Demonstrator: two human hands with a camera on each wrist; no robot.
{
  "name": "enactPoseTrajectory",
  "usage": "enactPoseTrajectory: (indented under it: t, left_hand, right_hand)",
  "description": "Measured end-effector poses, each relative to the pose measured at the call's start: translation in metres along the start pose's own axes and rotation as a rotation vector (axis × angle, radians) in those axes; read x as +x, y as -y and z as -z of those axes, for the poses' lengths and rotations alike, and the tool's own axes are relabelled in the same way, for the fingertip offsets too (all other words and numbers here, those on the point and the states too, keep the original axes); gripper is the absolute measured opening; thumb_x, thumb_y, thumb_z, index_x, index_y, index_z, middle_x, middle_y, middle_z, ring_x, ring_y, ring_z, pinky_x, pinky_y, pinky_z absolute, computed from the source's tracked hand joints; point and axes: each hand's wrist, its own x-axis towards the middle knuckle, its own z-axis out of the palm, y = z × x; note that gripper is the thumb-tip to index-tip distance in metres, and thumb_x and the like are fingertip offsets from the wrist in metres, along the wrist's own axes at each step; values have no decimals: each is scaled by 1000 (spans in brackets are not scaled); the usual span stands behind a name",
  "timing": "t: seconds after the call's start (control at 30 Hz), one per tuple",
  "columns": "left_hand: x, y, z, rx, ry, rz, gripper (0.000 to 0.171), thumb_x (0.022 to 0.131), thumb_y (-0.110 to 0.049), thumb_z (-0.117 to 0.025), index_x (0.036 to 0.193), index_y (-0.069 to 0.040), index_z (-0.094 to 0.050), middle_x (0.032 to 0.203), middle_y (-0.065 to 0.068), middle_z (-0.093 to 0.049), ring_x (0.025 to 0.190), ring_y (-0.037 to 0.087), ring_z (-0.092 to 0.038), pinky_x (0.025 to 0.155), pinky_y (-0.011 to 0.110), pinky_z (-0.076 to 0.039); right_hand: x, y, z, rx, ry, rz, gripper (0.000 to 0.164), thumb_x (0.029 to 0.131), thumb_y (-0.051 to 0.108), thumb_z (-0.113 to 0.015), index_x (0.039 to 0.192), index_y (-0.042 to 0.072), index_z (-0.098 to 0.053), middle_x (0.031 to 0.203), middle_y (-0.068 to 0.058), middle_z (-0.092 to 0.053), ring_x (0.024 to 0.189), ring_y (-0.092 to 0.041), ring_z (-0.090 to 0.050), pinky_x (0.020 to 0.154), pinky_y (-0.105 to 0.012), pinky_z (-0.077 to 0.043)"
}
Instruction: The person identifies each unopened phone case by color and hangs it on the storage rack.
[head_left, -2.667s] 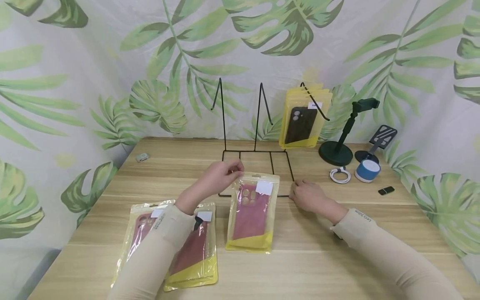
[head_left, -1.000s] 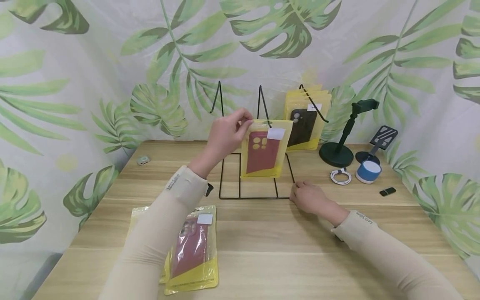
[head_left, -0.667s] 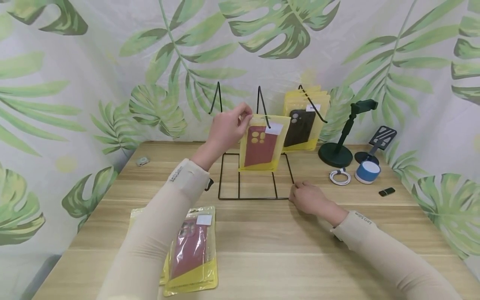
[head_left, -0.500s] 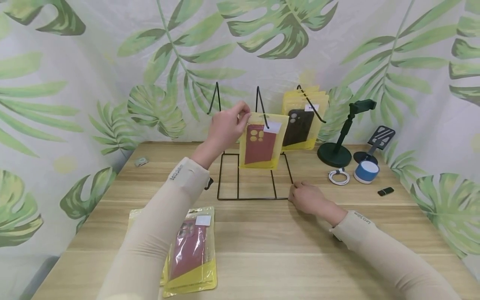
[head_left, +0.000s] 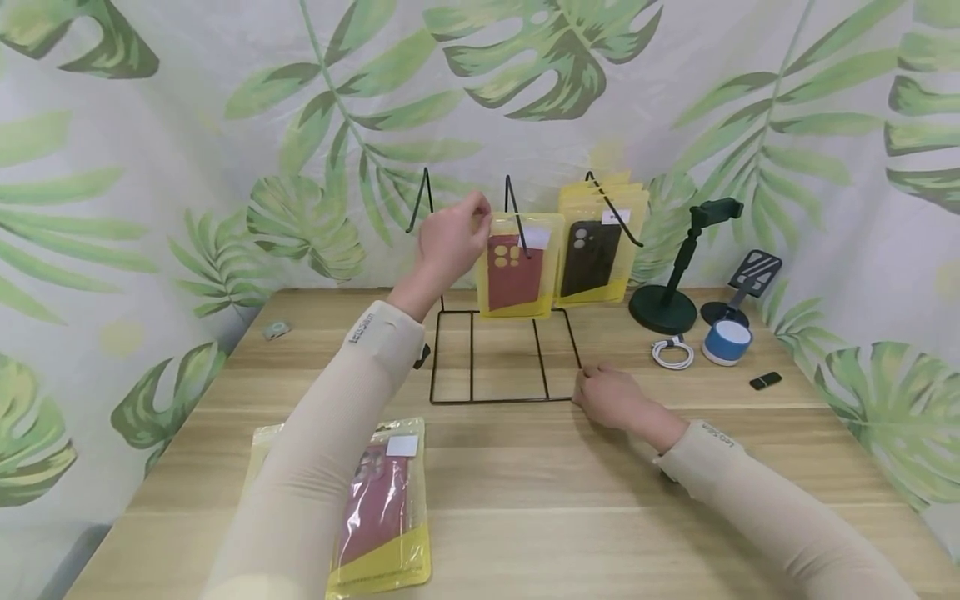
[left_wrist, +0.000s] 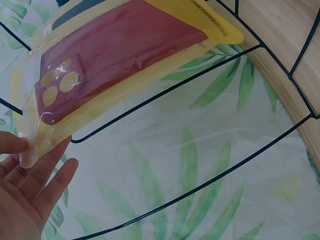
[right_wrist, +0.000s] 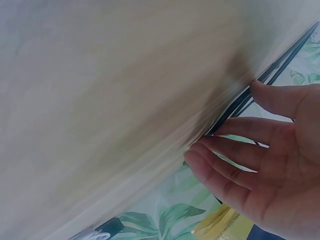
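Note:
My left hand [head_left: 453,237] pinches the upper left corner of a yellow-edged clear packet with a dark red phone case [head_left: 515,279] inside. The packet hangs upright at the middle hook [head_left: 519,221] of a black wire rack [head_left: 502,401]; the hook's tip stands in front of it, and its passage through the top hole is too small to make out. In the left wrist view, thumb and fingers hold the packet's corner [left_wrist: 42,142]. My right hand [head_left: 611,396] grips the rack base's front right corner, thumb and fingers on either side of the wire in the right wrist view.
Packets with black phone cases [head_left: 592,254] hang on the right hook. More red-case packets [head_left: 382,517] lie front left, partly under my left sleeve. To the right stand a green phone stand [head_left: 663,308], a folding stand [head_left: 727,312], a blue-white cylinder [head_left: 727,342] and a coiled cable [head_left: 672,353].
My left hand has lifted the red-case packet from the table in front of the rack up to the middle hook, then moved it back along the hook. The right hand stays at the base corner.

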Motion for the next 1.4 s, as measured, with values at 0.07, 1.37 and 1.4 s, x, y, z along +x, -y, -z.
enactPoseTrajectory:
  t: [0.07, 1.37, 1.4]
  left_hand:
    - [2, 1, -2, 6, 6, 21, 18, 103, -24, -50, 108, -11, -62, 103, 7, -77, 45, 13, -35, 43, 25, -28]
    - [-55, 18, -20, -52, 167, 57, 63, 97, -17, -61, 152, -4, -32, 161, 19, -28, 139, 41, -41, 115, 53, -38]
    - [-65, 20, -18, -25, 218, 46, 63, 97, -17, -62, 152, -3, -33, 160, 20, -29, 140, 42, -39, 117, 54, -35]
  right_hand:
    - [1, 1, -1, -3, -11, 6, 45, 97, 28, -62, 117, -11, -66, 107, -20, -71, 92, -31, -65, 83, -40, -53]
    - [-1, 0, 1, -80, -78, 42, 37, 96, 25, -63, 107, -10, -70, 98, -17, -73, 89, -26, -68, 74, -32, -48]
    - [0, 0, 1, -78, -78, 41, 37, 96, 24, -63, 106, -10, -70, 98, -16, -73, 88, -26, -68, 74, -32, -48]
